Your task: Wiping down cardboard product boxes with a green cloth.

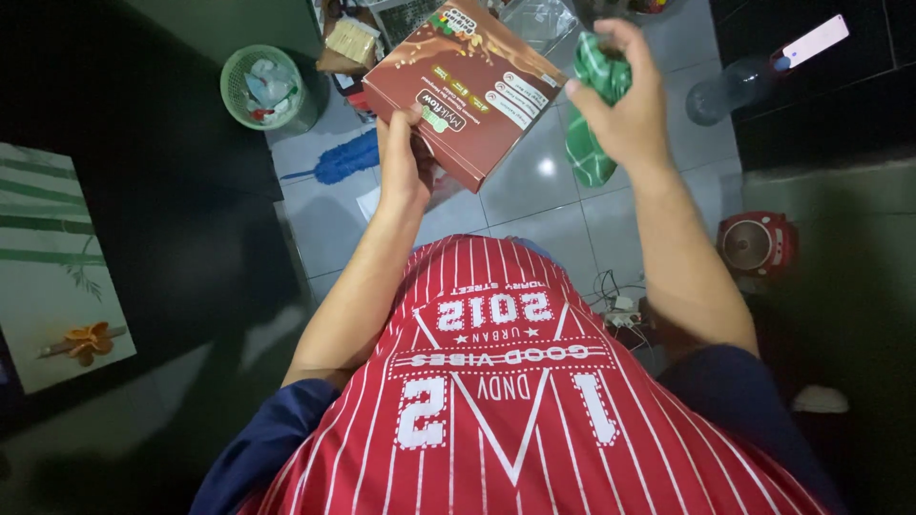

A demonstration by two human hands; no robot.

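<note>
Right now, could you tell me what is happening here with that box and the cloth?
A person in a red striped shirt stands over a tiled floor, seen from above. The left hand grips a flat brown carton by its lower corner and holds it up, tilted. The right hand is closed on a green and white cloth, which hangs just beside the carton's right edge. A green waste basket, a blue duster and a red pot sit on the floor.

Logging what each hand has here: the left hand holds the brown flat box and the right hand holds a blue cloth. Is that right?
Not quite. In the head view the cloth is green with light stripes, not blue. The rest stands: the left hand holds the brown flat box, and the right hand holds the cloth.
</note>
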